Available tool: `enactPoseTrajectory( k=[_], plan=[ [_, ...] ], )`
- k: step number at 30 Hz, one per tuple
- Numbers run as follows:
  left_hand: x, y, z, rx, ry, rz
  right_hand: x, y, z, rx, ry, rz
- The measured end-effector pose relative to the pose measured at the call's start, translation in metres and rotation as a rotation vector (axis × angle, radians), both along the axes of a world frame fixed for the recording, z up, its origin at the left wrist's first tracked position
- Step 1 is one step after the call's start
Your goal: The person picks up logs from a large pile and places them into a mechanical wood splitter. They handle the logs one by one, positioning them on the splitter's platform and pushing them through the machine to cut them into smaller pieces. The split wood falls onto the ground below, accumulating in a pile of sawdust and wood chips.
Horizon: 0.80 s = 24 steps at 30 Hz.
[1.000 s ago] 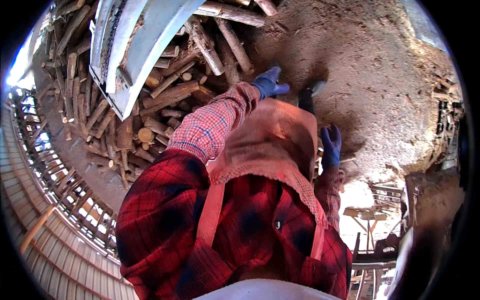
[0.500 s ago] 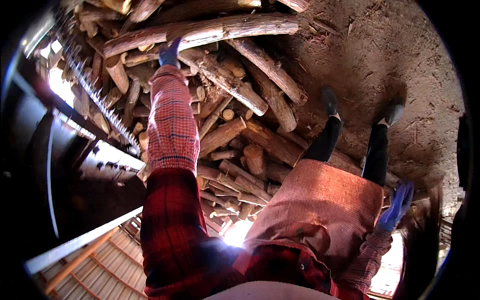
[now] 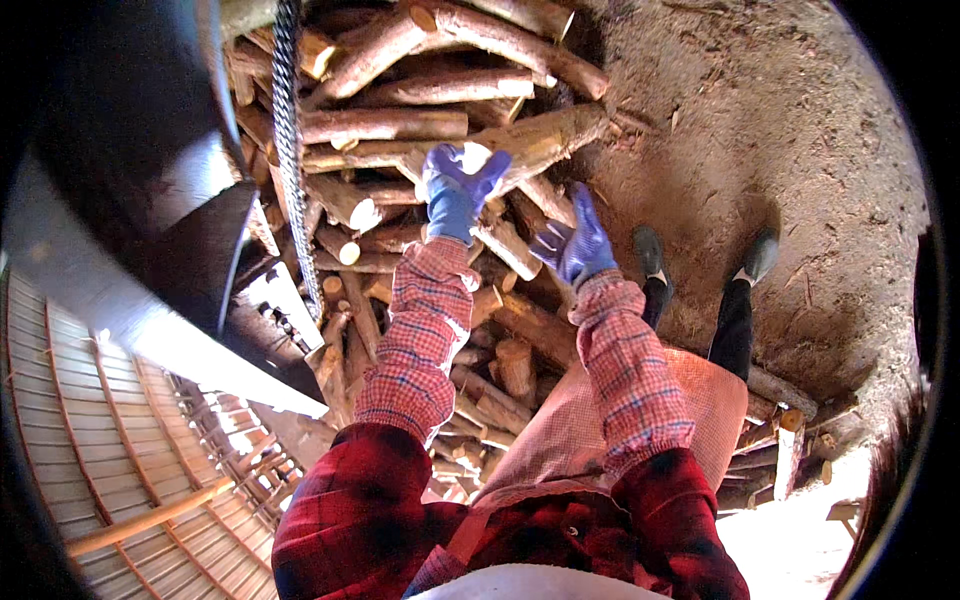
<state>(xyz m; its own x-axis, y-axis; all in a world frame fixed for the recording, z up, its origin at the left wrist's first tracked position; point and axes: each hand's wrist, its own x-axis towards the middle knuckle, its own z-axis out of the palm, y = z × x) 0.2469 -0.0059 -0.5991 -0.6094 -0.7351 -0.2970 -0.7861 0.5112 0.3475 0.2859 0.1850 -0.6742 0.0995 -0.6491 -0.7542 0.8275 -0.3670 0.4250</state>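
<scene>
My left hand (image 3: 460, 185), in a purple-blue glove, is at a long log (image 3: 555, 140) on the woodpile. Its thumb and fingers are spread apart against the bark, with a brightly lit patch between them. Whether it bears any of the log's weight I cannot tell. To its right my right hand (image 3: 577, 245), gloved alike, hovers over the pile's edge with fingers spread and nothing in it. Below the hands lies a shorter log (image 3: 508, 248) with a pale cut end. Checked sleeve covers wrap both forearms.
Several stacked logs (image 3: 385, 125) fill the far and middle ground. A dark chain-like strand (image 3: 287, 150) hangs at the left, beside a pale metal beam (image 3: 200, 350). Bare dirt floor (image 3: 740, 130) lies to the right, under my shoes (image 3: 648, 250). An orange apron (image 3: 715, 395) covers my lap.
My right hand has come up from the lower right to the woodpile. My left hand now sits further right in view, its fingers spread wide. The whole view has shifted.
</scene>
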Motion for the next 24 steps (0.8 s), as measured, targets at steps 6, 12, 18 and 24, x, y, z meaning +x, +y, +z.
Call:
enactPoseTrajectory(
  k=[6,12,18,24],
  plan=[
    [-0.043,0.099,0.035,0.068,-0.621,-0.441,-0.039,-0.001,-0.036,-0.477,-0.160,-0.456],
    [-0.017,0.129,0.021,0.913,-0.529,-0.385,0.008,0.102,0.038,-0.065,0.280,-0.429],
    [-0.031,0.243,0.093,1.033,-0.335,-0.316,-0.009,0.248,0.150,-0.075,0.544,-0.439],
    [-0.028,0.305,0.303,0.460,-0.285,-1.013,-0.088,0.342,0.277,0.061,0.361,-0.520]
  ],
)
